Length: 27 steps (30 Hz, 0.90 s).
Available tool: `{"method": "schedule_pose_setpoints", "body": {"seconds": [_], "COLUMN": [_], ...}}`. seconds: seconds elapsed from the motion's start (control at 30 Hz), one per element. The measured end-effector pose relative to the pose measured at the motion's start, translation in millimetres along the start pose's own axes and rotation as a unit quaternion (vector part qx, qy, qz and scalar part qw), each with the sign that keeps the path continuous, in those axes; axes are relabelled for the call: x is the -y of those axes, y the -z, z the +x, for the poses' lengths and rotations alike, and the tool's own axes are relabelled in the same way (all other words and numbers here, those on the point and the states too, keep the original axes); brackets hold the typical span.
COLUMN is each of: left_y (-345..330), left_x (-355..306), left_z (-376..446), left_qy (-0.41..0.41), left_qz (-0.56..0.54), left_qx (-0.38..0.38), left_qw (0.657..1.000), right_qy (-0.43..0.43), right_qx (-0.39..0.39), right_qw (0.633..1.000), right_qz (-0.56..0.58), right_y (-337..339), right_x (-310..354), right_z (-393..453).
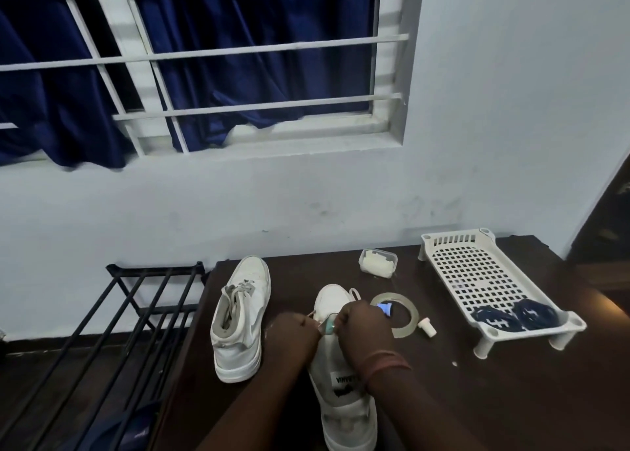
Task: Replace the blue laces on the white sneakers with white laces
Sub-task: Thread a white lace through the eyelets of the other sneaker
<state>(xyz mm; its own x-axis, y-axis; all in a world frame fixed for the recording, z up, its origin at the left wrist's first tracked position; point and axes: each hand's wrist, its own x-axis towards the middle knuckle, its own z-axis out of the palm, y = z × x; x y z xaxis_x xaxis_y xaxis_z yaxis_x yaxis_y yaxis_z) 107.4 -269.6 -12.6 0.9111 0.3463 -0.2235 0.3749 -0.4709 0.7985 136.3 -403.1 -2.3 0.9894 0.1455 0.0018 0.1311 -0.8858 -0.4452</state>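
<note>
Two white sneakers stand on a dark wooden table [477,399]. The left sneaker [238,324] stands alone with white laces in it. The near sneaker [344,403] lies toe-away under my hands. My left hand [293,331] pinches a white lace [312,314] at the sneaker's eyelets. My right hand [364,324] is closed on the lace too, with a small greenish thing between the fingers. A loop of white lace [356,293] shows past the right hand. Two rolled blue laces [514,317] lie in a white perforated tray [477,280].
A clear tape roll [405,317] and a small white cap [428,327] lie right of my hands. A small plastic box [377,262] sits near the wall. A black metal rack [102,331] stands left of the table. A barred window with blue curtains is above.
</note>
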Motion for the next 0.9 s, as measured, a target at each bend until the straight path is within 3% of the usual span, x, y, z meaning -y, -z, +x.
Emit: {"method": "schedule_pose_setpoints", "body": {"seconds": [0.23,0.37,0.9], "left_y": [0,-3,-6], "left_x": [2,12,19], "left_z": [4,6,14], "left_qy": [0.083,0.091,0.105], "left_qz": [-0.143,-0.182,-0.243], "left_qx": [0.058,0.071,0.088], "left_qw": [0.985,0.976,0.960], "right_qy": [-0.009,-0.019,0.001], "right_qx": [-0.006,0.044,0.027], "right_qw": [1.000,0.998,0.999], "right_qz": [0.027,0.028,0.018], "right_y": [-10,-10,-8], "right_x": [4,6,9], "right_z": [9,13,9]}}
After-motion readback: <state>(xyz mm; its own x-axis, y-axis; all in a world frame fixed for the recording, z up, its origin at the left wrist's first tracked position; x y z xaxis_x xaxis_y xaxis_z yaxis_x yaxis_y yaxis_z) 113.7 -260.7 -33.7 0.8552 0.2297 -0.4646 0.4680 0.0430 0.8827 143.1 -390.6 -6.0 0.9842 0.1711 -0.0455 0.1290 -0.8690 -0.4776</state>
